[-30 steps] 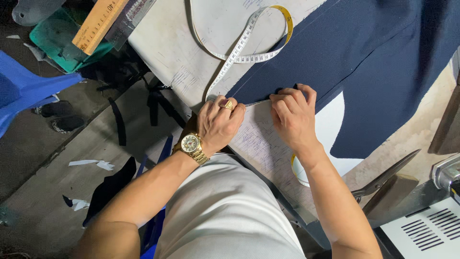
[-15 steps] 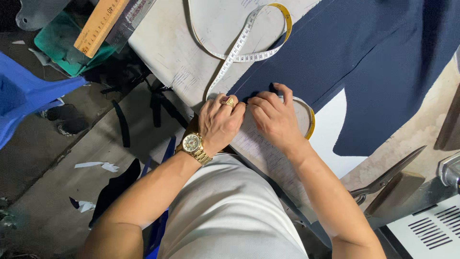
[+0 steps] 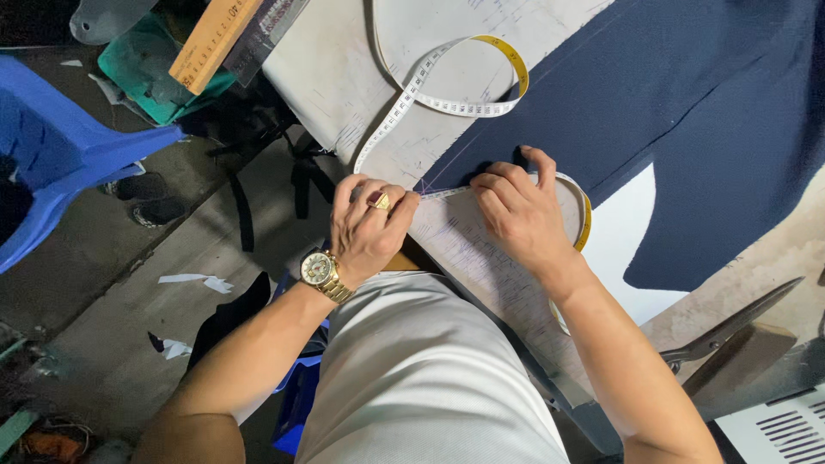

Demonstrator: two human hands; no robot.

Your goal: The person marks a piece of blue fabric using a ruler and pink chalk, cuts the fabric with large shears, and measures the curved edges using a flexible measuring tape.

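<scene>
A white and yellow measuring tape [image 3: 447, 103] loops across the pale work table [image 3: 335, 77] and runs under both hands. My left hand [image 3: 369, 228], with a gold watch and a ring, pinches the tape at the table's near edge. My right hand [image 3: 516, 210] presses the tape down at the edge of the dark navy fabric [image 3: 687, 103], fingertips touching the cloth. A short stretch of tape lies taut between the two hands.
Large black scissors [image 3: 730, 331] lie at the right on the table. A wooden ruler [image 3: 210, 39] sticks out at the top left over a green box [image 3: 142, 73]. A blue plastic chair [image 3: 60, 155] stands on the floor at left, with paper scraps [image 3: 193, 279] nearby.
My right hand has slid left along the fabric edge toward my left hand, drawing the tape with it. My left hand has stayed in about the same place.
</scene>
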